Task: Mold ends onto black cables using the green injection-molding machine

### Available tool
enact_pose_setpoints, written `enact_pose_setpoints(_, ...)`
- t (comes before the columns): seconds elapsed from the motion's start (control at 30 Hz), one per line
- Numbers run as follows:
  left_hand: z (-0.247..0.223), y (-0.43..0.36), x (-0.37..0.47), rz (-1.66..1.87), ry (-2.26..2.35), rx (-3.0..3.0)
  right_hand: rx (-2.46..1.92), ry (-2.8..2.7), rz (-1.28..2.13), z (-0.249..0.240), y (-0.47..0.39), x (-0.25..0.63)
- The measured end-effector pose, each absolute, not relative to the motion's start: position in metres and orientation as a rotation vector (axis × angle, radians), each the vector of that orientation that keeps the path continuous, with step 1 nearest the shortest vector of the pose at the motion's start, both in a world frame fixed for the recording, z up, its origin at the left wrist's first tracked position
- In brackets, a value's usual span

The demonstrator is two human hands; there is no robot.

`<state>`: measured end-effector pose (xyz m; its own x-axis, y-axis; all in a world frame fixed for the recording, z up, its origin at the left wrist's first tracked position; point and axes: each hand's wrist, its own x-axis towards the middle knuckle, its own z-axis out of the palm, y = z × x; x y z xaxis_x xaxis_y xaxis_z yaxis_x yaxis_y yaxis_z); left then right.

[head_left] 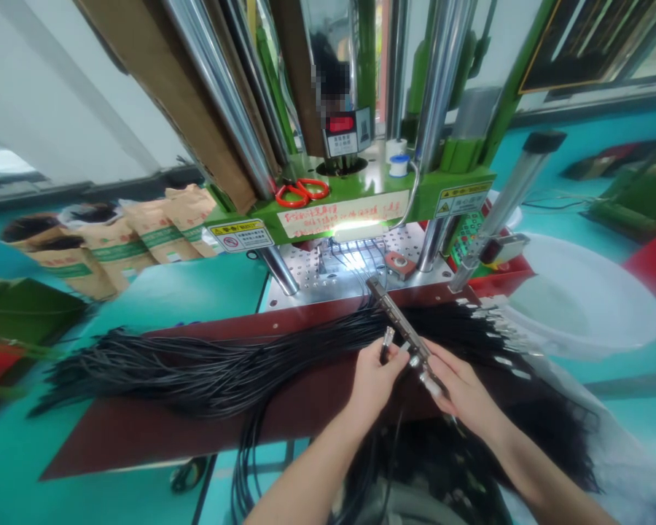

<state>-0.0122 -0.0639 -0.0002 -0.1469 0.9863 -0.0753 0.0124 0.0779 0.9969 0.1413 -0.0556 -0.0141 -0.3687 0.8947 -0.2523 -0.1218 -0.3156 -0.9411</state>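
Observation:
Over the front of the brown board [197, 437], my right hand [456, 383] grips the near end of a long metal bar [401, 321] that slants up toward the press. Close beside it on the left, my left hand [375, 372] is closed on a black cable with a metal connector [388, 337], its thumb near the bar. White connectors show between the two hands. A long bundle of black cables [197, 364] lies across the board behind and left of my hands. More cables with white tips [497, 328] lie to the right.
The green press [317, 211] stands ahead, with red-handled scissors [303, 192] on its ledge and a lit metal block [355, 259] on its perforated plate. To the right are a slanted metal post [503, 211] and a white tub [595, 292]. Paper sacks [109, 244] stand at the left.

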Motion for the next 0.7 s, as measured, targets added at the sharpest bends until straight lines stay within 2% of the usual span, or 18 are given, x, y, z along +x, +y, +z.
enact_pose_setpoints(0.23,-0.002,-0.06,-0.016,1.19,1.34,0.974,-1.096,-1.262,1.806,-0.011,-0.054,0.141)
enact_pose_setpoints(0.43,-0.003,-0.06,-0.019,1.219,1.351,1.038,-1.168,-1.411,1.686,-0.012,-0.057,0.138)
enact_pose_setpoints(0.7,0.008,-0.06,-0.033,1.308,1.338,0.838,-1.233,-1.143,1.764,-0.005,-0.058,0.138)
